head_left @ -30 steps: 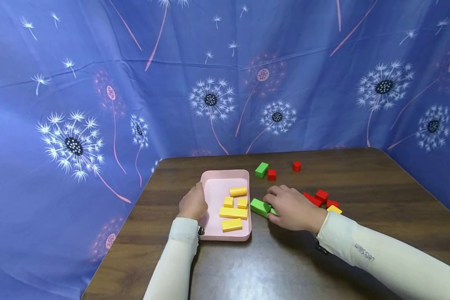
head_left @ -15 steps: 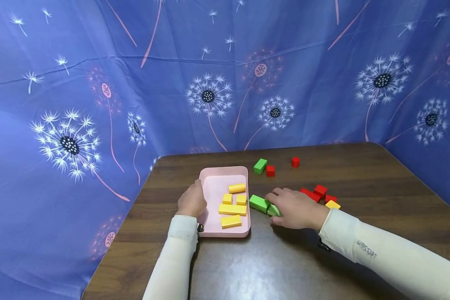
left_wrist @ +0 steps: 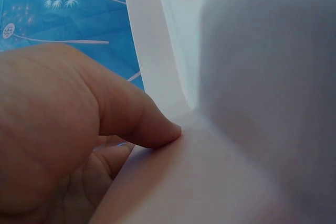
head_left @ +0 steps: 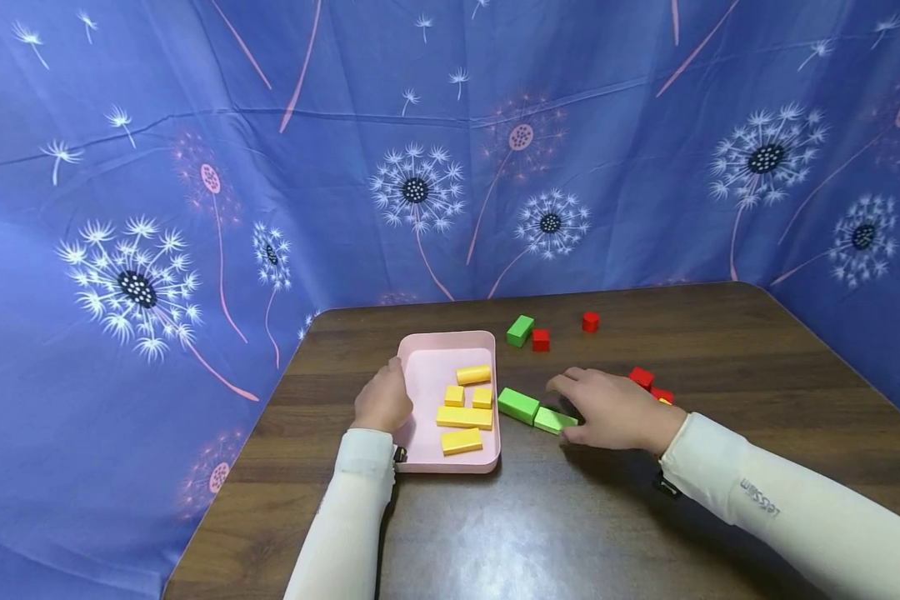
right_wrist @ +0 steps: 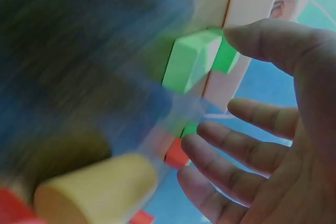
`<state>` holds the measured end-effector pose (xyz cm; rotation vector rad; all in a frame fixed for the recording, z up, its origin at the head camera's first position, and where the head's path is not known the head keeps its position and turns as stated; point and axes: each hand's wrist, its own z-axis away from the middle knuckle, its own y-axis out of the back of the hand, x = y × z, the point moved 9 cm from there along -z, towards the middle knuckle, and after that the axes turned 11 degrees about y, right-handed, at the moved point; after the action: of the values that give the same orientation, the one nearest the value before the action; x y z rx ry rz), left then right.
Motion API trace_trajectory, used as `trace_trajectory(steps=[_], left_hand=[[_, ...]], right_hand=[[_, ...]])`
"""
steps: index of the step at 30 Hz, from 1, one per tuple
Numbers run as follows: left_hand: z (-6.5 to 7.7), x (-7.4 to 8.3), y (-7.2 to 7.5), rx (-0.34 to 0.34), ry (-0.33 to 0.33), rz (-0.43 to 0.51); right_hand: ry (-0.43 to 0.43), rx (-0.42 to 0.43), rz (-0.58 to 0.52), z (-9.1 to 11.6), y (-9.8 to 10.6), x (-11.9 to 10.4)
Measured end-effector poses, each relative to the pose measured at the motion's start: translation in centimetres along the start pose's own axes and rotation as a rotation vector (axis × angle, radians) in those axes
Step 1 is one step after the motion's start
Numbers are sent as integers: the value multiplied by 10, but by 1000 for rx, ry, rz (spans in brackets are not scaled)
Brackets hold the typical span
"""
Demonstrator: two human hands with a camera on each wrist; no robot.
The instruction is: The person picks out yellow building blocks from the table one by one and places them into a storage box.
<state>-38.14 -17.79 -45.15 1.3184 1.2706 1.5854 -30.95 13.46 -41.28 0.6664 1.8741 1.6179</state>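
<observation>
My left hand (head_left: 384,400) holds the left wall of a pink tray (head_left: 450,467); in the left wrist view the thumb (left_wrist: 157,132) presses on the wall's inner side, with other fingers outside. Several yellow blocks lie in the tray, among them a long bar (head_left: 464,417) and a cylinder (head_left: 473,374). To its right, a green block (head_left: 517,405) lies end to end with a lighter green block (head_left: 555,421). Just right of that pair my right hand (head_left: 618,410) hovers low, empty, its fingers apart in the right wrist view.
Toward the back lie another green block (head_left: 520,331), a red cube (head_left: 541,340) and a small red cylinder (head_left: 590,322). More red blocks (head_left: 641,377) and a rounded yellow piece (right_wrist: 100,190) are near my right wrist. A blue patterned cloth (head_left: 450,167) hangs behind the table.
My right hand has come off the lighter green block and moved right, so that block now shows almost whole. The left hand still holds the tray. The head view has tilted slightly downward.
</observation>
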Motion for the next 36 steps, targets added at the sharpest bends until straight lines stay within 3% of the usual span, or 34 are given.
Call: trace_trajectory(steps=[22, 36], left_hand=[[1, 1, 1, -9, -1, -1], [2, 1, 0, -25, 4, -2]], right_hand=[[-81, 9, 30, 61, 26, 38], [-152, -57, -21, 74, 18, 47]])
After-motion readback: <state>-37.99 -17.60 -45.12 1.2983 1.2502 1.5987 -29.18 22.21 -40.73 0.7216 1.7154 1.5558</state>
